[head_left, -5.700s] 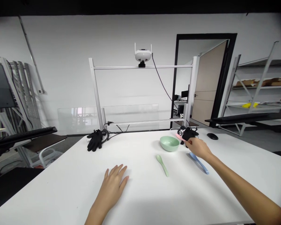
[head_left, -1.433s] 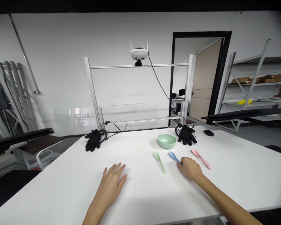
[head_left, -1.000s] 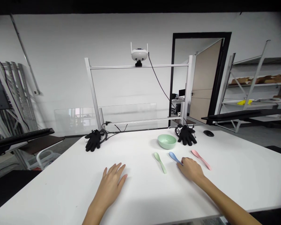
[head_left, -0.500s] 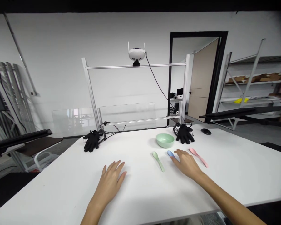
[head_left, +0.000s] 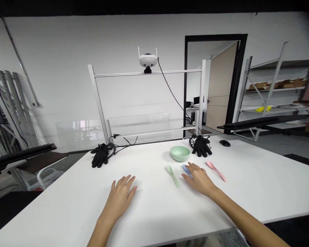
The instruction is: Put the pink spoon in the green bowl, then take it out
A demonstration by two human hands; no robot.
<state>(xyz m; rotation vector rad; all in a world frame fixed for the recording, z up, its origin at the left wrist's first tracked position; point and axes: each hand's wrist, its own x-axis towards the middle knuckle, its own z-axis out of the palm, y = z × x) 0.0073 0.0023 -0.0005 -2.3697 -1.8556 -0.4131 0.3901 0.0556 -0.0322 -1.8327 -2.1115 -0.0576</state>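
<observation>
My right hand (head_left: 199,178) hovers over the blue spoon (head_left: 185,168), fingers apart, and hides most of its handle; whether it touches the spoon I cannot tell. Left of that hand lies a green spoon (head_left: 172,176), and to its right a pink spoon (head_left: 216,171). A light green bowl (head_left: 180,153) stands just beyond the spoons; nothing shows inside it. My left hand (head_left: 121,195) is at the left part of the white table (head_left: 144,219), palm down with spread fingers, holding nothing.
Black gloves with cables lie at the back of the table, one at the left (head_left: 101,155) and one at the right (head_left: 201,146), close to the bowl. A black mouse (head_left: 225,143) sits farther right. A metal frame (head_left: 96,99) rises behind the table's back edge.
My right hand has shifted slightly left and forward over the blue spoon, covering more of it. My left hand stays nearly in place. The whole view has shifted slightly.
</observation>
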